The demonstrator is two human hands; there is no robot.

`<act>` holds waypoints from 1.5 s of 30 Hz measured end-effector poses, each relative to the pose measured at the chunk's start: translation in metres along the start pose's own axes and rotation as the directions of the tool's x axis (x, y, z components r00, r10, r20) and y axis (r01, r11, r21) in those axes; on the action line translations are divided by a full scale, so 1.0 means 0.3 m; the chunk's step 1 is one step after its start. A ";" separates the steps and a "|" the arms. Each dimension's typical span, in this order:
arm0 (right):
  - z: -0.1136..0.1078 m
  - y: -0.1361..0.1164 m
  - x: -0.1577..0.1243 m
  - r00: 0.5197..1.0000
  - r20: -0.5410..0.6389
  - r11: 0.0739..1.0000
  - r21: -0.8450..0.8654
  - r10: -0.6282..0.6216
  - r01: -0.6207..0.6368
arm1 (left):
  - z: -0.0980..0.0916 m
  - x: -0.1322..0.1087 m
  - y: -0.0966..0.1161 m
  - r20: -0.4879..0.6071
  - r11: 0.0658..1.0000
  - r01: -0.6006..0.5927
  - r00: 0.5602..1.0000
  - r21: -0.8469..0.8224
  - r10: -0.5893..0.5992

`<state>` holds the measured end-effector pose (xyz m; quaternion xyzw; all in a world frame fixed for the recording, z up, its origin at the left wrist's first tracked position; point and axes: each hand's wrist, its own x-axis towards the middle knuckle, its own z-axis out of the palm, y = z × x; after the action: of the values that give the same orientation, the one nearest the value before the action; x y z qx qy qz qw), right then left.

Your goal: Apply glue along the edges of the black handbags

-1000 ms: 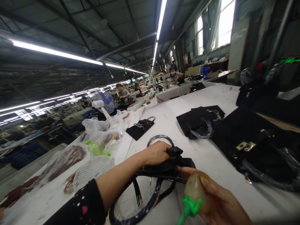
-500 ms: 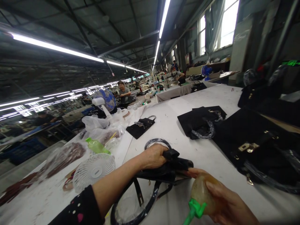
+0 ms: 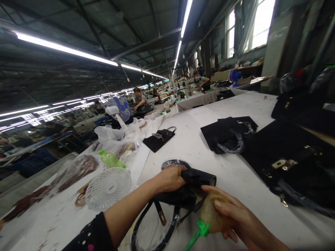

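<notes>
- Shifting since a moment ago, the right hand is bringing the squeeze bulb in closer, so it is now sitting just under the near end of the black handbag
- Left hand is pressing down on the black handbag, its fingers curled shut over the top edge and gripping it against the worktop
- Right hand's fingers are wrapping closed round the cloudy amber squeeze bulb, thumb lying across its side; the green nozzle is pointing down and to the left, away from the bag
- Black handbag is lying near the front edge of the worktop, between the two hands, with its long strap looping towards the person and a clear-wrapped handle showing just behind the left hand
- Beside the left forearm a small white fan is lying face up, with a green bottle and crumpled plastic bags behind it
- Further along, a flat black piece and another black bag are resting well apart from the hands, and larger black bags are piling up on the right
- Behind a blue fan, a co-worker is sitting at another table
</notes>
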<state>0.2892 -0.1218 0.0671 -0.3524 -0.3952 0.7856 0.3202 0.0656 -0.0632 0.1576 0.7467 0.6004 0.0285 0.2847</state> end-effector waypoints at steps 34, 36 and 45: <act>-0.123 -0.007 -0.024 0.982 -0.166 0.720 0.672 -0.085 0.176 | -0.137 -0.065 -0.136 -0.433 0.970 -0.173 0.871 0.170 0.231; -0.161 0.002 -0.044 0.974 -0.219 0.734 0.653 -0.053 0.187 | -0.227 -0.080 -0.093 -0.330 0.965 -0.197 0.912 0.173 0.245; -0.264 0.071 -0.175 0.893 -0.448 0.901 0.370 -0.041 0.227 | -0.273 0.042 0.173 0.513 0.952 -0.279 0.839 0.124 0.179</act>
<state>0.3769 -0.1417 0.0301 -0.4122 -0.1638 0.7293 0.5210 0.0832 -0.0258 0.2460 0.8195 0.4129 -0.1887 0.3499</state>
